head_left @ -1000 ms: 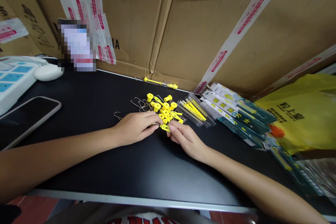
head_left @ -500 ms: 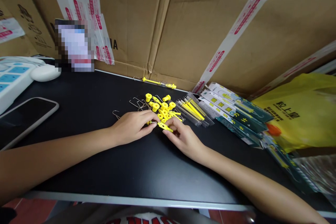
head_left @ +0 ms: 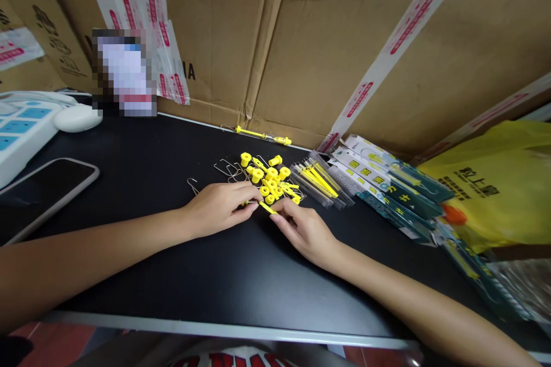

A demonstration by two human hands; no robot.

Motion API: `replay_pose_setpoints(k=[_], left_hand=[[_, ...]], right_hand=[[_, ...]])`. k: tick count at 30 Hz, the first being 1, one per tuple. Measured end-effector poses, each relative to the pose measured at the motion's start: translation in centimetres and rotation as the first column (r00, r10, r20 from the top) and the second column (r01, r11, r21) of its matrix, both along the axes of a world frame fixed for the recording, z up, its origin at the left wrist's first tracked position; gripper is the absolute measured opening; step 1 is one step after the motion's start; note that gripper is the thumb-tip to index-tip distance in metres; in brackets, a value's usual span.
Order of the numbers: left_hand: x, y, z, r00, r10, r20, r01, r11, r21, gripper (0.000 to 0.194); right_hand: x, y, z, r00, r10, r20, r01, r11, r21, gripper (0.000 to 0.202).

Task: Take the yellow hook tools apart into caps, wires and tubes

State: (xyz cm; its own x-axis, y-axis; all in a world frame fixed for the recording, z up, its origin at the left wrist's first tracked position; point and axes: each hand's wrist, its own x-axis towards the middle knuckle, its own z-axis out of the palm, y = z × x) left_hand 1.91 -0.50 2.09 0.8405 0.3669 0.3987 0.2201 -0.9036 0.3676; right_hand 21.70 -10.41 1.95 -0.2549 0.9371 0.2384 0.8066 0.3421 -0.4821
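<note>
My left hand [head_left: 228,206] is closed on a metal spring [head_left: 251,202] with a bit of yellow plastic at its end, partly hidden by the fingers. Between the thumb and fingers of my right hand [head_left: 303,223] is a slim yellow plastic piece [head_left: 267,208], seen edge-on. Its far end meets the spring at my left fingertips; whether the two are joined I cannot tell. Just beyond both hands lies a pile of yellow plastic caps [head_left: 271,174] mixed with springs. Bent wire hooks [head_left: 228,168] lie to the left of the pile.
Clear tubes with yellow strips [head_left: 318,178] lie right of the pile, beside printed boxes [head_left: 387,183] and a yellow bag [head_left: 495,183]. An assembled spring scale [head_left: 262,135] rests against the cardboard [head_left: 344,40]. At left are a phone [head_left: 47,195] and a power strip [head_left: 26,132].
The yellow piece in my right hand has turned from showing its broad face to showing its thin edge. Both hands stay almost in place; the view has shifted slightly.
</note>
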Motion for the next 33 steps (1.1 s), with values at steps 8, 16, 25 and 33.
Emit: replay_pose_setpoints(k=[8, 16, 25, 33], left_hand=[[0.1, -0.1, 0.0, 0.999, 0.035, -0.001, -0.035, 0.999, -0.002, 0.012], [-0.2, -0.1, 0.1, 0.999, 0.022, 0.036, -0.026, 0.995, 0.099, 0.016], [-0.2, 0.1, -0.2, 0.992, 0.099, 0.080, -0.106, 0.990, 0.088, 0.024], [-0.4, 0.0, -0.4, 0.993, 0.095, 0.073, -0.101, 0.991, 0.084, 0.024]], right_hand=[[0.1, -0.1, -0.3, 0.960, -0.087, 0.265, 0.033, 0.979, 0.203, 0.025], [1.4, 0.9, 1.2, 0.934, -0.289, 0.212, 0.225, 0.933, 0.282, 0.026], [1.3, 3.6, 0.8, 0.903, -0.137, 0.408, -0.015, 0.938, 0.347, 0.027], [0.8, 5.2, 1.2, 0.878, -0.145, 0.457, 0.002, 0.954, 0.299, 0.026]])
